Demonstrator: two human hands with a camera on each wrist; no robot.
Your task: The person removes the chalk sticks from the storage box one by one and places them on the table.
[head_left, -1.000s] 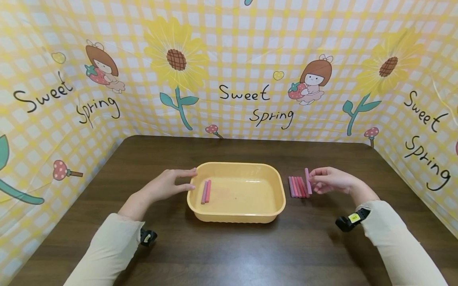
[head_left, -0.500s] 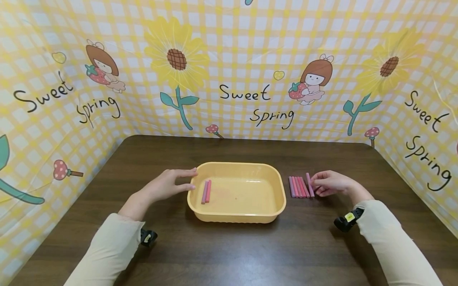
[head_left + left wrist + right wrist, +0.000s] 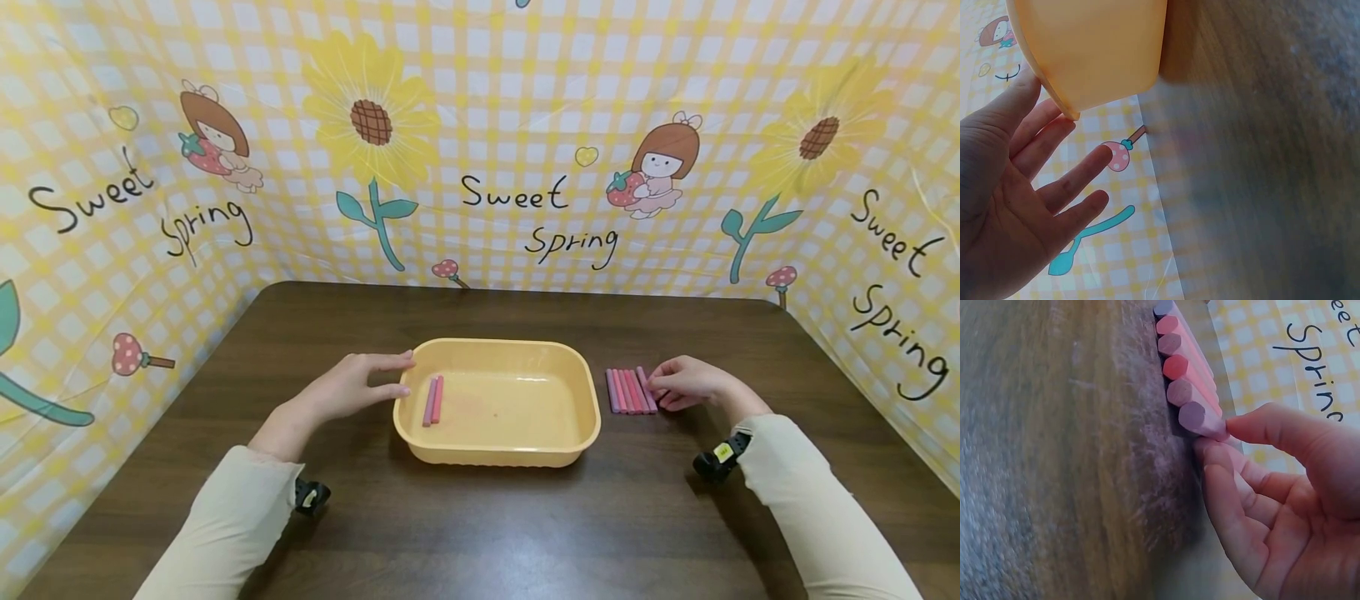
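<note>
My right hand [image 3: 692,385] pinches a light purple chalk stick [image 3: 1194,417] between thumb and fingertips. That stick lies at the right end of a row of several pink, red and purple chalk sticks [image 3: 625,392] on the table, close beside its neighbour. In the right wrist view their six-sided ends face the camera. A yellow tray [image 3: 495,457] stands left of the row. On its floor, near the left side, a purple chalk stick [image 3: 429,402] and a pink one [image 3: 438,401] lie side by side. With fingers extended, my left hand [image 3: 347,388] touches the tray's left rim.
The dark wooden table [image 3: 480,525] carries the tray and the chalk, with chalk dust [image 3: 1154,462] beside the row. A yellow checked cloth [image 3: 495,125] hangs behind the table and along both sides. Each wrist wears a small black camera [image 3: 311,497].
My right hand has lowered the light purple chalk stick from above the table and moved it left against the row's right end. The left hand and tray stay put.
</note>
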